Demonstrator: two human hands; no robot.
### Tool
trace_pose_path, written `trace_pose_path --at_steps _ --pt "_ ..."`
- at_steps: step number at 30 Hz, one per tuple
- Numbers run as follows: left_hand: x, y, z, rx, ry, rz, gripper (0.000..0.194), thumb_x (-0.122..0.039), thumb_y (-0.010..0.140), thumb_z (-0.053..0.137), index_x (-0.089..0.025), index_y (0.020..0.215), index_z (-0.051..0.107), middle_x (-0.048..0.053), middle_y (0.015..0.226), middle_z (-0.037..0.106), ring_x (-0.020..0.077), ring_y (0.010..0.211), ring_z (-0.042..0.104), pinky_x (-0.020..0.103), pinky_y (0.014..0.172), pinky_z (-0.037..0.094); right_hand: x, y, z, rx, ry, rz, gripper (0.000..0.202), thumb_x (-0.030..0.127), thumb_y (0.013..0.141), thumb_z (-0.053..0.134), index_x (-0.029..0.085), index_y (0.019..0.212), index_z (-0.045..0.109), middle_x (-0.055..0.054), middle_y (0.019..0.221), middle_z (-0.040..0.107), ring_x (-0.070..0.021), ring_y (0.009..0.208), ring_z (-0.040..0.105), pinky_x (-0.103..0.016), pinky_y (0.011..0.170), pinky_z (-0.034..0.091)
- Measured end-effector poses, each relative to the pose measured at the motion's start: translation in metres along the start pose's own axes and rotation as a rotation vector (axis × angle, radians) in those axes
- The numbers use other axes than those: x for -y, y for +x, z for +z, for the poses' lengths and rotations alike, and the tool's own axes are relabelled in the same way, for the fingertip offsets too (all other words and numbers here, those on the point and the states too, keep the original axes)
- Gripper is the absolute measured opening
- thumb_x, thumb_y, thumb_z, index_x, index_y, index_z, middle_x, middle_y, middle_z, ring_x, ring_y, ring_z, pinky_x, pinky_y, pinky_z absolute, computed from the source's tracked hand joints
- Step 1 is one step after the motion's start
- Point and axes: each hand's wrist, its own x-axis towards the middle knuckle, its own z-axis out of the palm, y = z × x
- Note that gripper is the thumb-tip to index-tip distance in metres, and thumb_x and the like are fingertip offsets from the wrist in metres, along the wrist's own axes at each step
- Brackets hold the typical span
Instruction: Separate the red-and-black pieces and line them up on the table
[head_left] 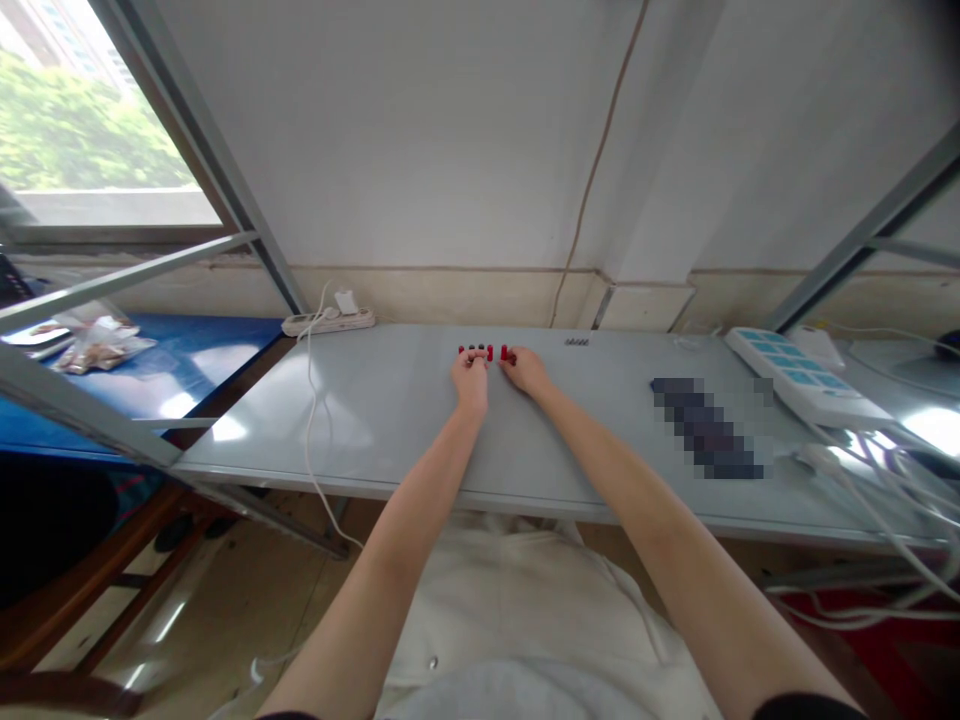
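Note:
My left hand [470,380] is over the grey table, its fingers drawn together beside a short row of small pieces. A red cylinder [490,353] stands at its fingertips; whether the hand grips anything is too small to tell. Just to the right, my right hand [527,372] rests low on the table with its fingers closed on another small red cylinder [504,352]. Behind the left fingers are several small dark and red pieces, partly hidden. Farther right, a line of tiny dark pieces [577,342] lies near the back edge.
A white power strip [341,321] with a plug and cable sits at the back left. At right are a blurred dark object [705,425], a large white and blue power strip [802,375] and tangled white cables [892,480]. Metal frame posts flank the table.

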Motion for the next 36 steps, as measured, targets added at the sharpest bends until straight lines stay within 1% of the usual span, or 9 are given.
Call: trace_pose_path --at_steps 4,7,9,12,16,19,22,31,36 --pt "0.003 0.002 -0.001 0.008 0.134 0.012 0.02 -0.008 0.069 0.038 -0.015 0.073 0.057 0.0 0.065 0.057 0.0086 0.058 0.052 0.021 0.058 0.041 0.0 0.002 0.001 -0.009 0.016 0.006 0.01 0.027 0.072 0.058 0.017 0.075 0.06 -0.007 0.075 0.064 -0.017 0.073 0.058 -0.027 0.065 0.041" --pt "0.005 0.003 -0.001 0.033 0.253 0.073 0.022 -0.007 0.069 0.038 -0.015 0.074 0.058 0.001 0.07 0.059 0.0097 0.061 0.054 0.023 0.06 0.043 0.0 -0.001 -0.002 -0.021 -0.002 0.013 0.012 0.029 0.068 0.062 0.019 0.075 0.061 -0.007 0.076 0.064 -0.0183 0.074 0.058 -0.029 0.065 0.041" --pt "0.006 0.002 -0.001 0.094 0.34 0.147 0.02 -0.006 0.069 0.041 -0.015 0.074 0.058 0.002 0.074 0.061 0.0101 0.064 0.055 0.023 0.063 0.043 -0.001 -0.006 -0.008 -0.03 -0.001 0.031 0.015 0.031 0.066 0.064 0.019 0.075 0.061 -0.009 0.078 0.064 -0.0196 0.076 0.058 -0.03 0.065 0.041" --pt "0.01 -0.002 0.001 0.23 0.513 0.266 0.018 -0.006 0.068 0.045 -0.016 0.076 0.059 0.003 0.077 0.063 0.0117 0.068 0.056 0.026 0.069 0.044 -0.005 -0.019 -0.023 -0.053 0.028 0.111 0.015 0.03 0.068 0.061 0.018 0.077 0.062 -0.01 0.078 0.064 -0.0206 0.076 0.058 -0.031 0.066 0.042" --pt "0.014 -0.01 0.003 0.351 0.695 0.414 0.023 -0.006 0.067 0.047 -0.016 0.083 0.061 0.004 0.078 0.064 0.0143 0.073 0.057 0.029 0.074 0.044 -0.014 -0.043 -0.044 -0.156 0.117 0.139 0.013 0.025 0.072 0.054 0.017 0.079 0.061 -0.009 0.076 0.064 -0.0181 0.072 0.058 -0.03 0.067 0.042" --pt "0.015 -0.015 0.002 0.375 0.728 0.474 0.024 -0.007 0.069 0.046 -0.015 0.086 0.061 0.005 0.08 0.064 0.0145 0.074 0.058 0.029 0.075 0.044 -0.019 -0.059 -0.053 -0.243 0.198 0.118 0.016 0.025 0.074 0.048 0.016 0.077 0.061 -0.007 0.071 0.063 -0.0165 0.067 0.057 -0.029 0.066 0.042" --pt "0.014 -0.017 0.002 0.384 0.738 0.498 0.022 -0.008 0.071 0.046 -0.015 0.086 0.061 0.005 0.081 0.065 0.0138 0.073 0.057 0.028 0.075 0.044 -0.02 -0.067 -0.053 -0.28 0.243 0.102 0.018 0.026 0.075 0.045 0.016 0.073 0.06 -0.006 0.066 0.062 -0.016 0.063 0.056 -0.029 0.063 0.041" --pt "0.013 -0.018 0.001 0.376 0.744 0.478 0.022 -0.011 0.073 0.045 -0.016 0.086 0.062 0.003 0.076 0.064 0.012 0.064 0.054 0.025 0.068 0.043 -0.017 -0.069 -0.045 -0.285 0.219 0.006 0.023 0.03 0.076 0.043 0.017 0.075 0.061 -0.006 0.065 0.061 -0.0155 0.06 0.053 -0.028 0.06 0.04" --pt "0.013 -0.018 0.001 0.375 0.74 0.473 0.022 -0.01 0.072 0.045 -0.016 0.085 0.062 0.003 0.073 0.063 0.012 0.063 0.053 0.025 0.067 0.043 -0.016 -0.069 -0.045 -0.28 0.209 0.001 0.023 0.03 0.076 0.043 0.018 0.074 0.062 -0.004 0.062 0.06 -0.0143 0.056 0.051 -0.027 0.058 0.04"
